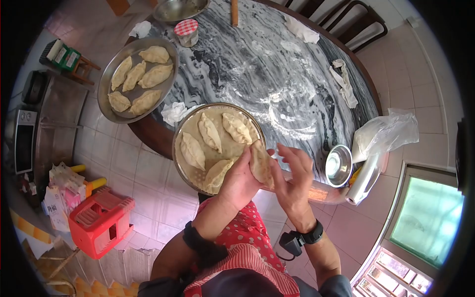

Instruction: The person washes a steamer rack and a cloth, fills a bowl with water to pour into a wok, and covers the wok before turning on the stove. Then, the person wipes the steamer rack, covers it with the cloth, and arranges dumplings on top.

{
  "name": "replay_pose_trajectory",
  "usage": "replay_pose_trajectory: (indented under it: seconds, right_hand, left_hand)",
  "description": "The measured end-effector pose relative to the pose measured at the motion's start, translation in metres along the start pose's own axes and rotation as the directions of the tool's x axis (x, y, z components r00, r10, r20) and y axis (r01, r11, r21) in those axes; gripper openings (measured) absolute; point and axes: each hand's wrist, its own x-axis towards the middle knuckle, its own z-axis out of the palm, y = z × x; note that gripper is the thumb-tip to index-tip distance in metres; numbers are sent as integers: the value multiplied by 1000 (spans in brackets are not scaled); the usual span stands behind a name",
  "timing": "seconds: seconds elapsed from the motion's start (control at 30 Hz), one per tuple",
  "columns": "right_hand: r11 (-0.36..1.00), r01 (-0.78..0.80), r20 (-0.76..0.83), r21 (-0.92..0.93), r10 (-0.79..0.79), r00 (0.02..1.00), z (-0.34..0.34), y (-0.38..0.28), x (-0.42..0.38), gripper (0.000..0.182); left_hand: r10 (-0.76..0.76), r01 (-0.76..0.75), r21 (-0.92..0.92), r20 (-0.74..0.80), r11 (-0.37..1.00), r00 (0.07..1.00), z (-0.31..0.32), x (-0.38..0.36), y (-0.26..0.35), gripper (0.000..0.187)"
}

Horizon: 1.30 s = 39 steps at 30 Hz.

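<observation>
My left hand (239,181) is closed around a pleated dumpling (260,164), holding it upright over the right rim of a round metal tray (178,172). Beside it, my right hand (294,181) has its fingers apart and curved, with the thumb against or very close to the dumpling's right edge. Several folded dumplings lie in the tray, among them one dumpling (192,151) at the left and one dumpling (236,128) at the upper right. Another dumpling (216,174) is partly covered by my left hand.
Flour dusts the marble table (208,74). A larger metal pan (166,94) of dumplings stands at the left. A steel bowl (339,166), a plastic bag (388,133) and a roll of film (365,180) sit at right. A red stool (101,222) stands on the floor.
</observation>
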Motion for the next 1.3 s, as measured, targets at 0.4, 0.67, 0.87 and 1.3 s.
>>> replay_pose_trajectory:
  seconds: [0.4,0.67,0.87,1.3]
  right_hand:
    - [935,-179,-29,305,197,980,24,-4,-51,37]
    - [878,-291,-77,381,344,936,31,-11,-62,28]
    - [842,-318,-71,436,385,920,26,-17,-60,37]
    - [451,-602,297,658,579,759,50,-6,-73,48]
  left_hand:
    - [24,-25,-11,-31,1000,999,-3,-8,7,46]
    - [97,-95,185,-6,978,995,-11,-8,3,45]
    - [113,-95,215,-70,972,991,-9,-10,3,44]
    - [117,73,606,-268,792,956,-14,-30,12,44]
